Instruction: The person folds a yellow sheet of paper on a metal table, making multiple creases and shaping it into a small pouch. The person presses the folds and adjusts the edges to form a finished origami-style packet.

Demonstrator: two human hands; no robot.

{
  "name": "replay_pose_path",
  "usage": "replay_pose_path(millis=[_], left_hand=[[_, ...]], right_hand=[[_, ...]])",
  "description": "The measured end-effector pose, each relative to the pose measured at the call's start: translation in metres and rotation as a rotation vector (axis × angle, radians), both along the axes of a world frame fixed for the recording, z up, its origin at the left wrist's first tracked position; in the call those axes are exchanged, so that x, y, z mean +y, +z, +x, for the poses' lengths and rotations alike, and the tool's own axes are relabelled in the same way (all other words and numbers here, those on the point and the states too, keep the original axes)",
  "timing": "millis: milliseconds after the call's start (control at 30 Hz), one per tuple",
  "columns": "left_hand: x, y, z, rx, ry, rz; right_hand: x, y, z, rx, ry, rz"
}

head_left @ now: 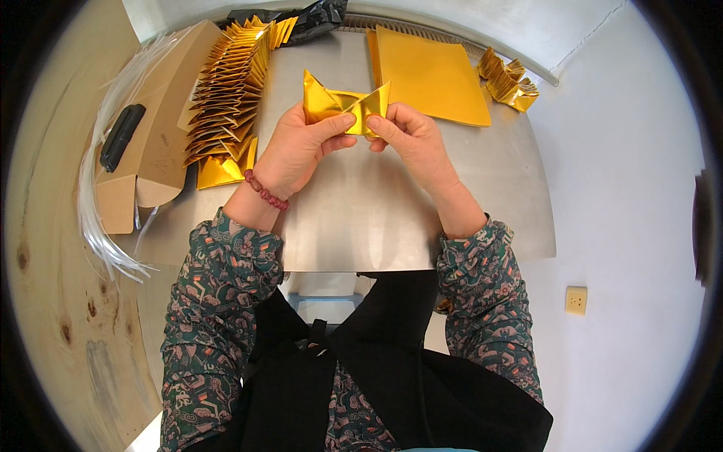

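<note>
Over the middle of the metal table, a shiny gold paper piece (347,103) is held up between both hands, folded with two pointed corners rising at its ends. My left hand (305,143), with a red bead bracelet at the wrist, pinches its left part, thumb in front. My right hand (413,139) grips the right part the same way, its thumb pressed on the front near the middle. The fingers behind the paper are partly hidden. To the left of my left hand stretches a long row of folded gold paper pieces (228,98), packed tightly together.
A stack of flat gold sheets (429,75) lies at the back right, with a small cluster of folded gold pieces (508,79) beyond it. Along the left stand a cardboard box (162,120), white plastic strands (92,181) and a black object (122,138). Black plastic (312,21) lies behind.
</note>
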State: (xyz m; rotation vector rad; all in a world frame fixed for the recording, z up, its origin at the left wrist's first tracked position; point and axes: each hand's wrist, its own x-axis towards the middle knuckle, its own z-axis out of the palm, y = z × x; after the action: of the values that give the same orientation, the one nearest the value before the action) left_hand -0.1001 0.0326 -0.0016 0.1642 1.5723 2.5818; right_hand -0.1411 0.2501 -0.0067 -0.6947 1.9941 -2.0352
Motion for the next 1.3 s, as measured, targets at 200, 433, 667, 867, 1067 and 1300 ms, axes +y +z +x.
replay_pose_path(millis=[200,433,667,867,1067,1300], left_hand=[[-0.001,0.0,0.0,-0.002,0.017,-0.01],[0.0,0.0,-0.001,-0.01,0.014,-0.005],[0.0,0.001,-0.001,-0.014,0.006,-0.009],[0.0,0.0,-0.001,-0.009,0.027,-0.029],[0.001,0.006,0.001,-0.017,0.005,-0.092],[-0.01,0.015,0.001,-0.052,-0.133,0.117]], right_hand=[[0.0,-0.003,-0.002,0.005,0.027,-0.036],[0.0,-0.004,-0.001,0.014,0.018,-0.036],[0.003,0.0,-0.003,0.024,0.07,0.003],[-0.002,-0.003,-0.001,0.009,0.038,-0.058],[0.001,-0.001,-0.001,-0.028,0.053,-0.029],[0.005,0.0,-0.005,-0.175,0.069,-0.199]])
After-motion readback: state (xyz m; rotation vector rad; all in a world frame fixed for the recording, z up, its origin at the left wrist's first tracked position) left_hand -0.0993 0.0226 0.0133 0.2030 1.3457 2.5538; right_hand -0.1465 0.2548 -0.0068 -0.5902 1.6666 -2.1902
